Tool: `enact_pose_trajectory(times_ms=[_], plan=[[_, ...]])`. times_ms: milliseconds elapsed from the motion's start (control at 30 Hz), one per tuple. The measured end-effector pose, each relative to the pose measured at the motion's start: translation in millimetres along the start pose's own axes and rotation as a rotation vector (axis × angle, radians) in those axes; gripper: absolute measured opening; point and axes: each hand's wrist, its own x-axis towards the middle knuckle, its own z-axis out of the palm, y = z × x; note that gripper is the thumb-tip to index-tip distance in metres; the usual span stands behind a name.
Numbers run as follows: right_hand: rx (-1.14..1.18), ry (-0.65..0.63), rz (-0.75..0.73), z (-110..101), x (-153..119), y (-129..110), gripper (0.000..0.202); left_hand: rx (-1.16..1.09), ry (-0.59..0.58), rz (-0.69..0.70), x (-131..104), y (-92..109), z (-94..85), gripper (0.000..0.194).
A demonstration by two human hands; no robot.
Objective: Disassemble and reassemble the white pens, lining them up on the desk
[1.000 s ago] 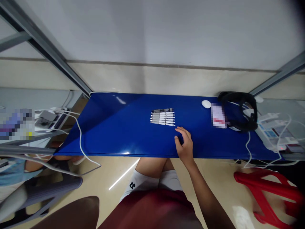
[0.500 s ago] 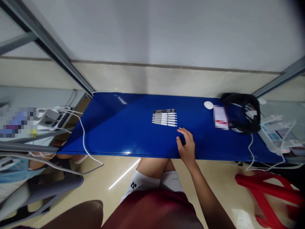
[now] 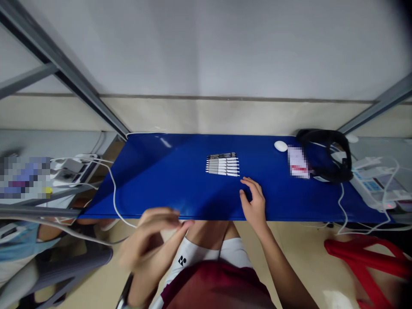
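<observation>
Several white and grey pens (image 3: 222, 166) lie side by side in a row on the blue table (image 3: 174, 180), with a darker pen (image 3: 221, 155) at the far end of the row. My right hand (image 3: 253, 199) rests by the near right end of the pens, fingers apart and curved, holding nothing. Blurred by motion, my left hand (image 3: 154, 240) is raised in front of the table's near edge, its thumb and fingers apart with nothing visible between them. A dark band is on the left wrist.
On the right of the table are a white mouse (image 3: 281, 146), a blurred-out card (image 3: 298, 162) and a black headband-like device (image 3: 341, 156). A white cable (image 3: 114, 189) crosses the left end. A red stool (image 3: 360, 262) stands at lower right; another person's arm (image 3: 48, 231) shows at left.
My left hand has come into view from below, near the table's front edge. My right hand has barely moved. The view has tilted slightly, and the pens still lie in their row.
</observation>
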Motion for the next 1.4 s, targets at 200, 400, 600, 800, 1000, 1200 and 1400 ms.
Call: enact_pose_trajectory(times_ms=[200,400,600,800,1000,1200,1400], plan=[[-0.006,0.014,-0.006,0,0,1,0.030,-0.074,-0.028,-0.370,12,-93,54.9,0.028],[-0.008,0.020,-0.005,0,0,2,0.030,-0.056,-0.039,-0.501,31,-140,66.8,0.035],[-0.004,0.021,-0.003,0,0,1,0.031,-0.035,-0.130,-0.406,33,-148,66.3,0.031],[-0.007,0.020,0.005,0,0,3,0.031,0.135,-0.177,-0.277,28,-146,66.7,0.030],[-0.010,0.022,0.006,1,1,3,0.031,0.261,-0.159,-0.185,30,-144,68.6,0.023],[-0.005,0.018,0.001,0,0,2,0.031,0.340,-0.175,-0.156,28,-147,69.5,0.018],[-0.015,0.021,0.004,1,0,2,0.030,0.315,-0.209,-0.109,29,-144,68.8,0.010]])
